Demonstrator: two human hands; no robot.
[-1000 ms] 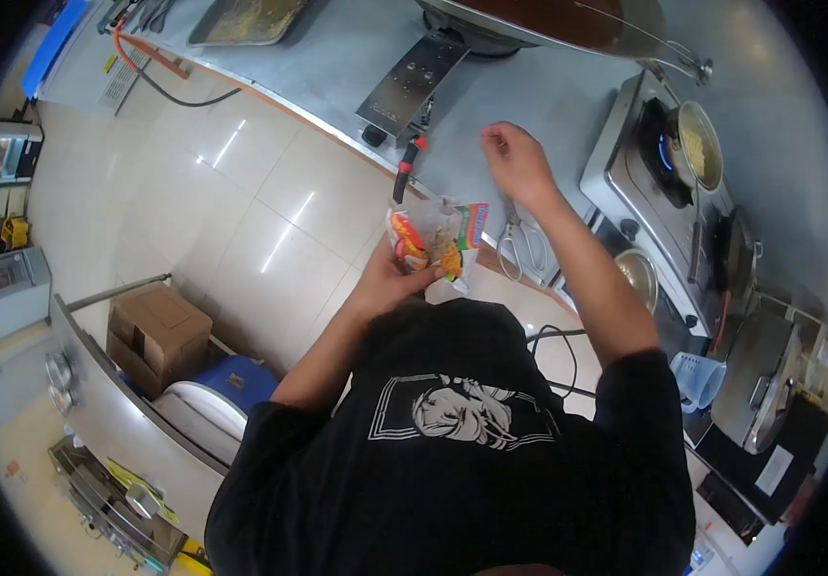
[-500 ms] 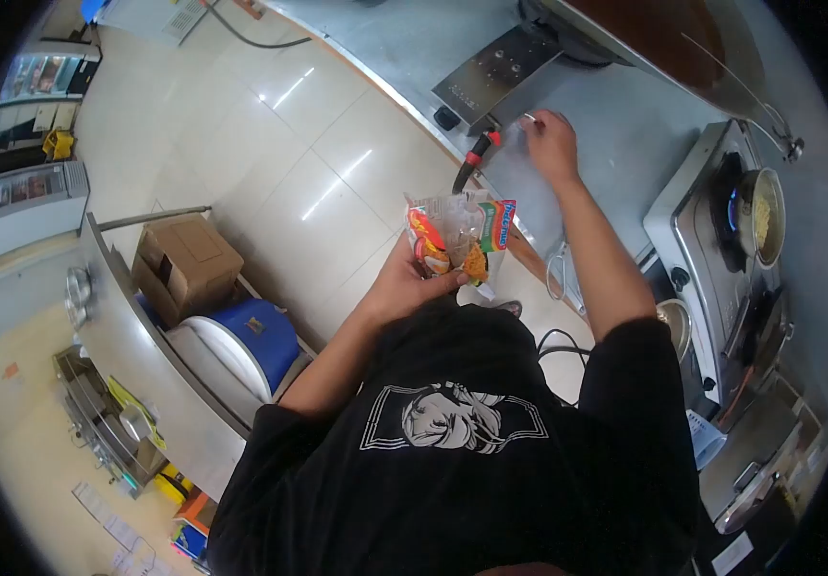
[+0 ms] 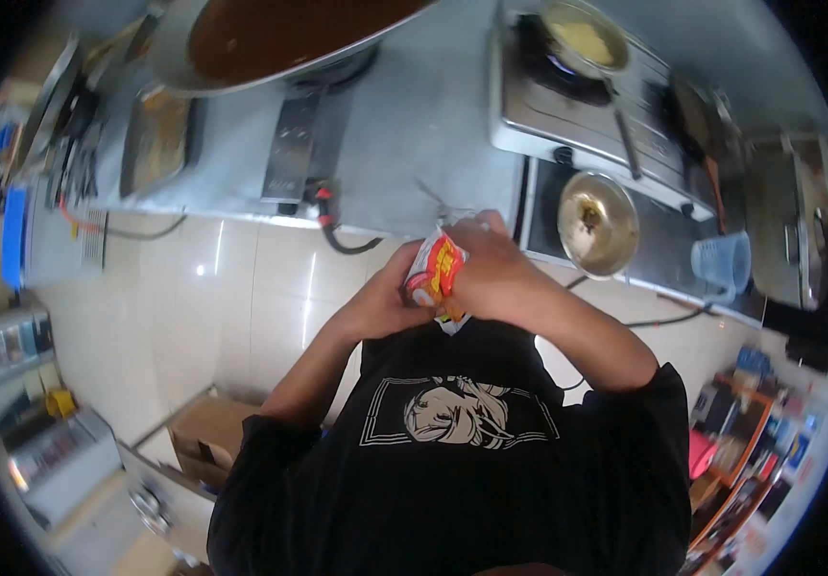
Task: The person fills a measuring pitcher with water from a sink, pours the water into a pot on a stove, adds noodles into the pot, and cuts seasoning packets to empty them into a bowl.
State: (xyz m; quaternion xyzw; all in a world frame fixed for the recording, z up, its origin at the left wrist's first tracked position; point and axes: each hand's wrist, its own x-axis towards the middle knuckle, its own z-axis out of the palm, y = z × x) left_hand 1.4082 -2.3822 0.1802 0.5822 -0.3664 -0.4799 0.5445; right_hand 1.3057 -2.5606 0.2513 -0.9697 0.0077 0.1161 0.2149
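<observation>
A torn-looking white, red and yellow food packet (image 3: 440, 264) is held in front of my chest, over the counter's edge. My left hand (image 3: 380, 298) is closed around its left side, with the thumb across its front. My right hand (image 3: 491, 269) is closed at its right side and upper part, fingers bent. Those fingertips are partly hidden. A thin, blurred metal object (image 3: 433, 195) shows just beyond the right hand, on or above the counter.
A pan of noodles (image 3: 582, 40) sits on the lit gas stove (image 3: 529, 120). To the right are a metal bowl (image 3: 598, 226) and a clear measuring jug (image 3: 721, 264). A large pan of brown liquid (image 3: 179, 58) stands at the back left. A cardboard box (image 3: 207, 432) is at lower left.
My view has turned right toward the counter and stove. My right hand has come from the counter to the packet, which my left hand still holds.
</observation>
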